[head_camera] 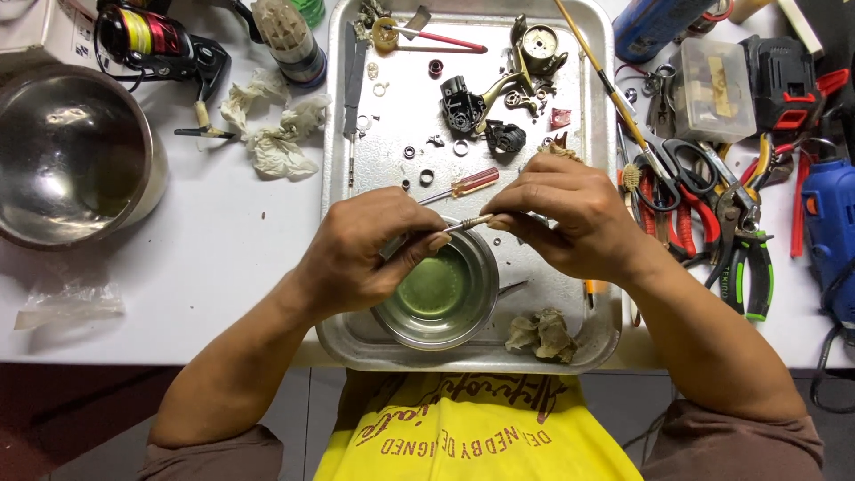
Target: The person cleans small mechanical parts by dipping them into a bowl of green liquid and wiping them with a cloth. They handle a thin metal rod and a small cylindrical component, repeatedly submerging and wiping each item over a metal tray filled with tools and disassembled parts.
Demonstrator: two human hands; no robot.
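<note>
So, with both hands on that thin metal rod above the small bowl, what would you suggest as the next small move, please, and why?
Probably lower the thin metal rod into the small metal bowl. The left hand and right hand pinch it at either end directly over the bowl, which holds greenish liquid. Other small parts lie loose on the steel tray, so staying over the bowl seems safest.

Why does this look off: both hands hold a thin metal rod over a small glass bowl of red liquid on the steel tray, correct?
One detail is wrong: the liquid in the glass bowl is green, not red. The rest stands in the head view: the left hand and right hand hold the thin metal rod over that bowl on the steel tray.
</note>
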